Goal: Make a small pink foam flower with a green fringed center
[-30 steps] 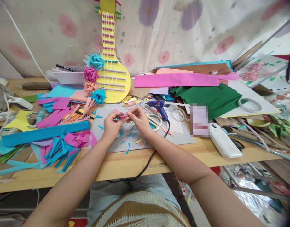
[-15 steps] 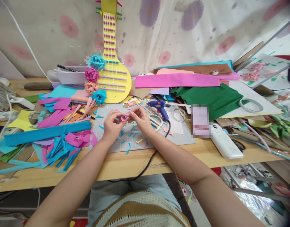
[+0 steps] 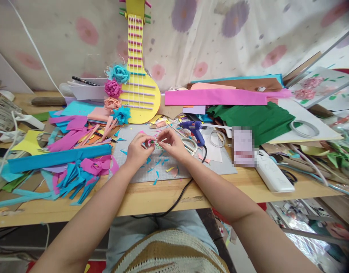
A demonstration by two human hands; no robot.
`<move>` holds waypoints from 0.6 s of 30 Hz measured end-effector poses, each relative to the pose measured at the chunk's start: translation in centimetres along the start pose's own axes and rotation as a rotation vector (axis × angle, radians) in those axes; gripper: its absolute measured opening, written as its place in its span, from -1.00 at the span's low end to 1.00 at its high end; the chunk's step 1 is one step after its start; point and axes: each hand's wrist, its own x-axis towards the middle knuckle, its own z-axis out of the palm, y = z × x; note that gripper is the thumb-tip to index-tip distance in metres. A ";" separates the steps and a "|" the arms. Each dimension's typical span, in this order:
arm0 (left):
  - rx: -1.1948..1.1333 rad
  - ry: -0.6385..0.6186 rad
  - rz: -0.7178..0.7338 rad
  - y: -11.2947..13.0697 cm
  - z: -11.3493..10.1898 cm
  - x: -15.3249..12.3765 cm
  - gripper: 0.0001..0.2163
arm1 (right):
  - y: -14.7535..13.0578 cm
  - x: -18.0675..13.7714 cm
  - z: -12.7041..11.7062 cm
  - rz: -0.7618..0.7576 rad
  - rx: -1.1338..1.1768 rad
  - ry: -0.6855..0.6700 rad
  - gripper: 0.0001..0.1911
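My left hand (image 3: pixel 138 150) and my right hand (image 3: pixel 173 144) meet over a grey cutting mat (image 3: pixel 174 163). Between their fingertips they pinch a small rolled pink paper strip (image 3: pixel 150 142), curled into a little coil. The left thumb and fingers close round the coil; the right fingers pinch its free end. Blue and pink paper scraps lie on the mat under the hands. Scissors (image 3: pixel 189 145) and a blue glue gun (image 3: pixel 194 128) lie just right of my right hand.
A yellow paper guitar (image 3: pixel 137 81) with paper flowers leans on the back curtain. Heaps of blue and pink paper (image 3: pixel 60 157) cover the table's left; pink and green sheets (image 3: pixel 248 113) lie at the right. A white remote (image 3: pixel 274 172) and tape rolls sit right.
The pink strip has been rolled tighter into a coil between the fingers. Both hands have shifted slightly, and the camera has drifted a little.
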 end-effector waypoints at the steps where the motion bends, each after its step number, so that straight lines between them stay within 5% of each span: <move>1: 0.022 -0.024 -0.003 -0.2 0.0 0.0 -0.83 | 0.0 0.0 -0.1 -0.008 -0.025 -0.005 -0.77; 8: 0.035 -0.140 -0.071 -1.2 -0.5 0.5 -0.87 | 0.4 0.0 -0.3 -0.037 -0.273 -0.029 -0.80; 14: -0.230 0.131 -0.323 -2.5 -3.2 2.4 -0.76 | 1.2 0.4 -0.7 0.068 -0.432 0.038 -0.88; 18: -0.323 0.090 -0.401 -3.1 -4.2 2.9 -0.72 | 1.1 0.5 -1.1 0.106 -0.505 -0.013 -0.90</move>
